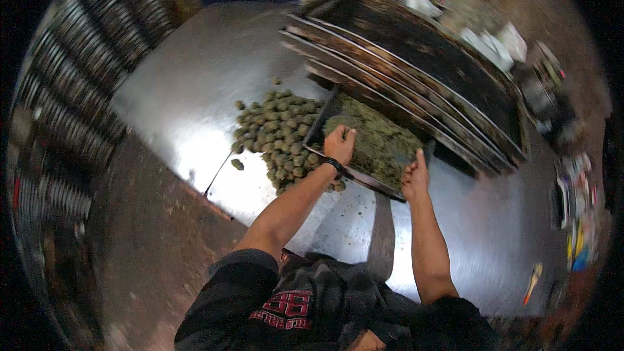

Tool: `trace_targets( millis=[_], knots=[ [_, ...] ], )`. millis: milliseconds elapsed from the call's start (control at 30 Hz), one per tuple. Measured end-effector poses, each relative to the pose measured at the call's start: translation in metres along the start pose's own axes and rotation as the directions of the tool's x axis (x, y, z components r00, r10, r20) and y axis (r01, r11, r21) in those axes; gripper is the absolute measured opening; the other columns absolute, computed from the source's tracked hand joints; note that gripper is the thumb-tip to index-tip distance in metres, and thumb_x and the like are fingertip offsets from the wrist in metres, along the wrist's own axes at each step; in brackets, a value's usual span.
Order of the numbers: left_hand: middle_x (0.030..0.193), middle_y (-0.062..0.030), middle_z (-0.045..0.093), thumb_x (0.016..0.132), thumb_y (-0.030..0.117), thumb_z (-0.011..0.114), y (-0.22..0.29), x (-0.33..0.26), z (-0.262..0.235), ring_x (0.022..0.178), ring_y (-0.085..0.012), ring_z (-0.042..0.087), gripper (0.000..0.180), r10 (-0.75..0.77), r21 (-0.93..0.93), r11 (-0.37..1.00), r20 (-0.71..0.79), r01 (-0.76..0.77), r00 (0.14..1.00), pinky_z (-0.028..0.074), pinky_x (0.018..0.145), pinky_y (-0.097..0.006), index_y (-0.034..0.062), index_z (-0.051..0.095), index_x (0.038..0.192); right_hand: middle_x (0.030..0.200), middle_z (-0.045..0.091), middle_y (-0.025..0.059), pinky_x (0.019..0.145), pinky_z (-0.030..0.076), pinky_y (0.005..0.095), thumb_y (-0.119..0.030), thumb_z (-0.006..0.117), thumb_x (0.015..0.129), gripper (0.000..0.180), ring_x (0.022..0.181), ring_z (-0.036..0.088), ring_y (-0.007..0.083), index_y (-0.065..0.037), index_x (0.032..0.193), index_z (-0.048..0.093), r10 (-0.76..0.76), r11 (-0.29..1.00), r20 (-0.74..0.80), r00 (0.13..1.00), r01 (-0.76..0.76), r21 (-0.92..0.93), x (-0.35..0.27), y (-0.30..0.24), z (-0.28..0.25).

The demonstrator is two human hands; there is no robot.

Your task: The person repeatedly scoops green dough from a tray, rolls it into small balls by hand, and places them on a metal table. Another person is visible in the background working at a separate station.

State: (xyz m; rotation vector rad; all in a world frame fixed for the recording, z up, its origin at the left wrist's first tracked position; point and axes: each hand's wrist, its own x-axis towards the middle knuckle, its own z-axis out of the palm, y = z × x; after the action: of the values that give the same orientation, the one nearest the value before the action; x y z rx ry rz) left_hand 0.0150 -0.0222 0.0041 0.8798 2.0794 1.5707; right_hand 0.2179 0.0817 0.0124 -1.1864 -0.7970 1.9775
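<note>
gripping tray point(364, 146); hands point(340, 145) astride

A wide stainless-steel desk point(195, 91) fills the middle of a dim workroom, its brushed top catching pale overhead light in broad glare. A reddish-brown floor point(149, 247) runs along its left side, worn and dusty. Further left, tall racks point(78, 78) hold rows of stacked metal trays. Beyond the desk's far edge the ground turns earthy brown, strewn with white bags point(494, 42). Small coloured clutter point(575, 208) lines the right rim of the desk.
</note>
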Motion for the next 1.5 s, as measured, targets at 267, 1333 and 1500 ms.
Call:
trace_targets(
  millis=[267, 1333, 1500],
  knots=[
    [0.076, -0.0031, 0.053, 0.087, 0.023, 0.049, 0.014, -0.082, -0.086, 0.059, -0.011, 0.047, 0.013, -0.47, -0.896, 0.293, 0.169, 0.334, 0.866, 0.035, 0.045, -0.023, 0.0099, 0.049, 0.087, 0.071, 0.053, 0.0, 0.042, 0.029, 0.0226, -0.045, 0.06, 0.08, 0.035, 0.054, 0.044, 0.0092, -0.012, 0.079, 0.049, -0.062, 0.983, 0.116, 0.991, 0.08, -0.163, 0.014, -0.015, 0.015],
    [0.083, -0.0038, 0.056, 0.09, 0.018, 0.049, -0.136, -0.039, -0.255, 0.06, -0.0103, 0.051, 0.014, -0.208, -0.533, 0.846, -0.293, 0.021, 0.933, 0.042, 0.051, -0.024, 0.0054, 0.049, 0.096, 0.089, 0.065, 0.0111, 0.072, 0.049, 0.0318, -0.021, 0.064, 0.075, 0.025, 0.083, 0.062, 0.0224, -0.006, 0.095, 0.064, -0.422, 0.29, 0.356, 0.834, 0.496, -0.818, -0.018, 0.028, 0.118],
    [0.093, -0.0054, 0.054, 0.089, 0.015, 0.049, -0.083, -0.033, -0.185, 0.072, -0.0154, 0.057, 0.016, -0.123, -0.462, 0.885, -0.128, 0.051, 0.984, 0.05, 0.06, -0.028, 0.0085, 0.049, 0.102, 0.106, 0.059, 0.016, 0.076, 0.049, 0.0342, -0.019, 0.062, 0.076, 0.029, 0.095, 0.058, 0.0296, -0.006, 0.102, 0.062, -0.406, -0.039, 0.42, 0.812, 0.444, -0.895, 0.009, 0.001, 0.015]
  ],
)
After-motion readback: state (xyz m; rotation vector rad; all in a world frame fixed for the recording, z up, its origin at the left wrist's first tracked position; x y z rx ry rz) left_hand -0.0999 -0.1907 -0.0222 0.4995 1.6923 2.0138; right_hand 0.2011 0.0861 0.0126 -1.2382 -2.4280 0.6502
